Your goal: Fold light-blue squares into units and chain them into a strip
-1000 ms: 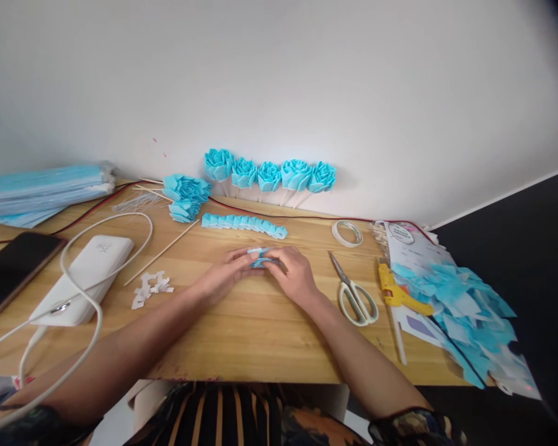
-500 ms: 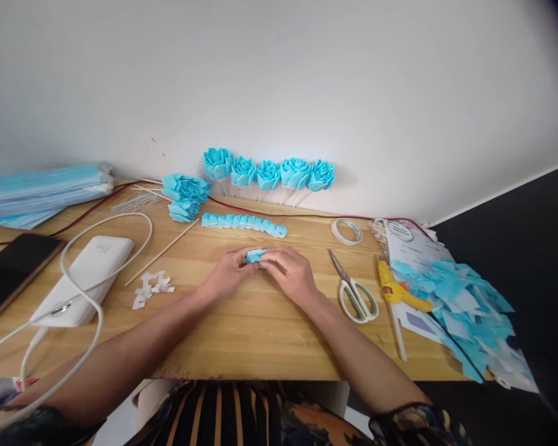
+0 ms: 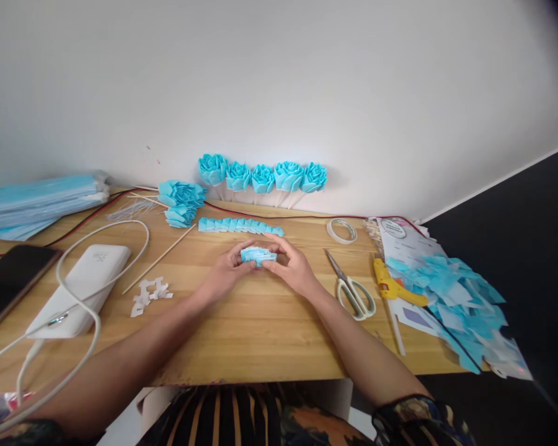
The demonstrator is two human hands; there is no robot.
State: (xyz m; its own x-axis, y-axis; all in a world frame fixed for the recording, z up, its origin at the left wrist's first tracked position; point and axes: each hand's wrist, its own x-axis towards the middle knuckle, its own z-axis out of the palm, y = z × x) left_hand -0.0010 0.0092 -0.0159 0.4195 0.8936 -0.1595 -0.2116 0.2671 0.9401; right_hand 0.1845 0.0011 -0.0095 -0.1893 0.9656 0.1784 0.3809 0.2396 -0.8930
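Note:
Between my two hands, above the middle of the wooden table, is a small stack of light-blue petals, seemingly of thin fabric or paper. My left hand pinches its left end, thumb in front. The right end is gripped by the thumb and fingers of my right hand. Just beyond my fingers lies an overlapping row of blue petals. Behind it several blue flowers on thin sticks lean against the wall, and more blue flowers lie to their left.
Scissors, a tape roll and a yellow glue gun lie to the right, beside a heap of blue pieces. On the left are a white power bank with a looping cable, a phone, a wooden stick and white scraps.
My hands have drawn slightly apart, and more of the petal stack shows between them. My right fingers have opened out behind it. The whole view has shifted slightly.

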